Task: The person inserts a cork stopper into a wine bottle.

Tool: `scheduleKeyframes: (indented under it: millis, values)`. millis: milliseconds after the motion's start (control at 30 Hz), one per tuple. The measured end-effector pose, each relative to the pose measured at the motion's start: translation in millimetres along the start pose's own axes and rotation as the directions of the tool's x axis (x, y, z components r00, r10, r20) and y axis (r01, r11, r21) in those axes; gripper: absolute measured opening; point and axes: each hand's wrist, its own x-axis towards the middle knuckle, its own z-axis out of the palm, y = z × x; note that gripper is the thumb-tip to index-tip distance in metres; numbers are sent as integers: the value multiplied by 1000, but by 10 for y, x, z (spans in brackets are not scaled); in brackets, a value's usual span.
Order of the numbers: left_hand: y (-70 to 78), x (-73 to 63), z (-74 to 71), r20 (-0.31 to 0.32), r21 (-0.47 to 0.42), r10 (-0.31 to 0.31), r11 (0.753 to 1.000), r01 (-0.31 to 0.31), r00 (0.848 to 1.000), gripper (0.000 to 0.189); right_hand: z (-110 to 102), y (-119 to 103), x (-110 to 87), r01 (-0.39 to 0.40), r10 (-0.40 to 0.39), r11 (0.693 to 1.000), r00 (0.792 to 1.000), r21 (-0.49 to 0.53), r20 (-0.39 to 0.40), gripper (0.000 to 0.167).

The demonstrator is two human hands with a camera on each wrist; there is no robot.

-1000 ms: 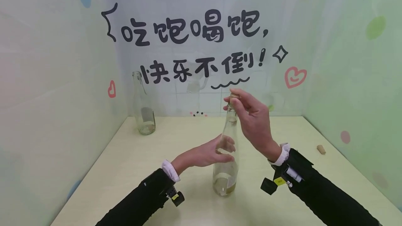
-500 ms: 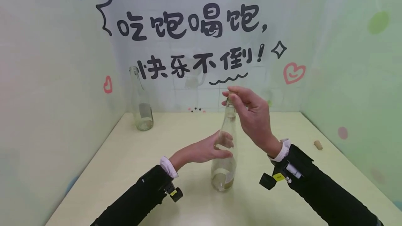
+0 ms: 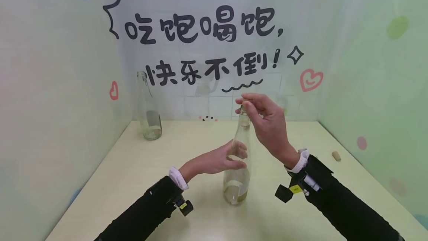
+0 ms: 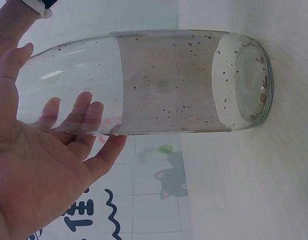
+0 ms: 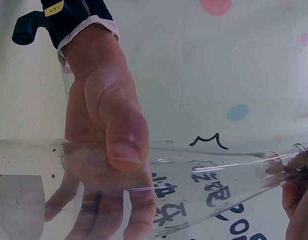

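A clear glass bottle stands on the table, tilted slightly in the head view. Round its middle curves my left hand, thumb on the near side and fingers seen through the glass; the left wrist view also shows this hand on the bottle. At the bottle's mouth, my right hand pinches a small cork between thumb and fingers. The fingers hide most of that cork. Dark specks dot the glass and a grey label patch covers its side.
A second clear bottle, with no cork in its mouth, stands at the back left of the table. A loose cork lies near the right edge. Printed walls enclose the table at the back and both sides.
Less of the cork shows above the bottle mouth than a second ago, and my right fingers sit slightly closer to the rim. My left hand keeps its hold; the head view has shifted slightly.
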Motion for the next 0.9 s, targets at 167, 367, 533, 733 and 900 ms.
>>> scheduleKeyframes:
  millis: [167, 367, 533, 733, 900]
  values:
    - [19, 12, 10, -22, 24, -7, 1000, 8, 1000, 51, -22, 12, 9, 12, -12, 1000, 1000, 15, 1, 22]
    - [20, 23, 49, -30, 36, -6, 999, 7, 1000, 51, -51, 7, -22, 2, -2, 1000, 1000, 12, -7, 21]
    - [-14, -4, 80, -32, 53, -8, 999, 9, 999, 51, -50, 23, -76, -19, 19, 1000, 1000, 9, 16, 22]
    - [-13, -32, 65, -27, 56, -30, 998, 32, 999, 57, -83, 26, -160, -74, 72, 997, 995, 26, 63, 36]
    - [5, -48, 17, -27, 94, -28, 995, 30, 999, 61, -100, 17, -252, -83, 85, 996, 993, -34, 77, 61]
